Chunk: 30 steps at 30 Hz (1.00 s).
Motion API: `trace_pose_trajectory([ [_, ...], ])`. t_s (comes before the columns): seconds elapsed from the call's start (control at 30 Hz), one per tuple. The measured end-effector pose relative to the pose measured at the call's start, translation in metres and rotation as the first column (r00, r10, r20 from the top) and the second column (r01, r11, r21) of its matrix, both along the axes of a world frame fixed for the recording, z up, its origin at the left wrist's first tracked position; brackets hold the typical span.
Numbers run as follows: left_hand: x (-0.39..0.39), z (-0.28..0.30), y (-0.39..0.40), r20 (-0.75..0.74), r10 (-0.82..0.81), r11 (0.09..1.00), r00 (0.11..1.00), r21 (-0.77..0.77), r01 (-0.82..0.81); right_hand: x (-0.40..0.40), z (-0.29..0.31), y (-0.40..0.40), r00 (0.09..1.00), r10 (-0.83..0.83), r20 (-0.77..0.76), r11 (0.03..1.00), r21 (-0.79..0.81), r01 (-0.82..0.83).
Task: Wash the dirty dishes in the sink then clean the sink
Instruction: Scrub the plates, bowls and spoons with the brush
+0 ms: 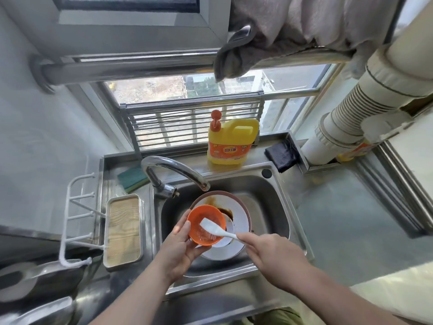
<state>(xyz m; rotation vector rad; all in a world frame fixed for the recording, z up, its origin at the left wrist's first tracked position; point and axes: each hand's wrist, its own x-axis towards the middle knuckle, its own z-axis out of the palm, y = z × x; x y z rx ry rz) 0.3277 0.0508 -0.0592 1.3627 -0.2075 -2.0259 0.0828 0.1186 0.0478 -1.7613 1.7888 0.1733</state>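
the left hand [181, 249] has its grip curled round the near-left rim of the bowl [206, 225], thumb on the edge and fingers underneath, holding it tilted with the opening facing up and toward the person, likely so the inside can be reached. the right hand [269, 250] pinches the handle of a white brush [216, 229], whose head lies inside the bowl, apparently to scrub it. both work above the sink [276, 202], so drips would fall into the basin.

the bowl is orange, small, and shows a pale wet or soapy film inside. under it, in the sink, lies a white plate [236, 219] with a brownish rim, smeared with dark brown sauce on its far side, still unwashed. the tap [173, 170] arches over the plate from the far left; no water is visibly running. a yellow soap bottle [230, 141] stands on the bench ledge beyond, and a green sponge [132, 178] lies far left.
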Motion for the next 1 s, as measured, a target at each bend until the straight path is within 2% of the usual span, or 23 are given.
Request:
trace_pose_trajectory([
  [0.13, -0.005, -0.004, 0.002, -0.017, 0.008, 1.000, 1.000, 0.016, -0.008, 0.024, -0.010, 0.013, 0.978, -0.087, 0.189, 0.996, 0.016, 0.086],
  [0.3, -0.002, -0.011, 0.000, 0.019, 0.000, 1.000, 1.000, 0.014, -0.001, 0.010, -0.023, 0.018, 0.971, -0.195, 0.139, 0.981, 0.017, 0.194],
  [0.43, -0.010, -0.012, 0.004, 0.063, -0.027, 1.000, 0.998, 0.015, 0.026, 0.031, -0.024, 0.026, 0.924, -0.262, 0.278, 0.965, 0.083, 0.248],
  [0.5, -0.015, -0.010, 0.007, 0.071, -0.041, 0.999, 0.997, 0.009, 0.041, 0.030, -0.026, 0.013, 0.931, -0.275, 0.240, 0.961, 0.044, 0.273],
  [0.6, -0.014, -0.008, -0.002, 0.095, -0.037, 0.999, 0.995, -0.011, 0.039, 0.011, -0.030, 0.012, 0.966, -0.242, 0.096, 0.970, 0.002, 0.243],
  [0.67, -0.014, -0.007, -0.008, 0.103, -0.048, 0.998, 0.994, -0.026, 0.051, 0.014, -0.031, 0.023, 0.930, -0.333, 0.156, 0.942, 0.092, 0.322],
  [0.73, -0.019, -0.006, -0.007, 0.109, -0.078, 0.996, 0.991, -0.029, 0.082, 0.029, -0.028, 0.024, 0.825, -0.462, 0.326, 0.886, 0.204, 0.416],
  [0.77, -0.021, -0.006, -0.004, 0.109, -0.091, 0.995, 0.990, -0.028, 0.094, 0.033, -0.029, 0.020, 0.792, -0.492, 0.361, 0.871, 0.214, 0.443],
  [0.8, -0.024, -0.005, 0.000, 0.101, -0.097, 0.995, 0.990, -0.026, 0.100, 0.034, -0.028, 0.014, 0.799, -0.481, 0.361, 0.877, 0.192, 0.441],
  [0.83, -0.024, -0.004, 0.002, 0.097, -0.102, 0.994, 0.990, -0.025, 0.105, 0.031, -0.028, 0.008, 0.845, -0.428, 0.321, 0.904, 0.140, 0.405],
  [0.9, -0.021, -0.002, 0.000, 0.126, -0.114, 0.993, 0.985, -0.018, 0.117, 0.020, -0.026, 0.004, 0.962, -0.243, 0.125, 0.970, 0.005, 0.244],
  [0.97, -0.016, -0.001, -0.006, 0.159, -0.120, 0.992, 0.980, -0.025, 0.125, 0.012, -0.025, 0.013, 0.990, -0.142, 0.011, 0.990, -0.012, 0.142],
  [1.0, -0.015, -0.002, -0.009, 0.164, -0.124, 0.991, 0.979, -0.032, 0.131, 0.013, -0.024, 0.020, 0.987, -0.160, 0.030, 0.987, 0.023, 0.160],
])
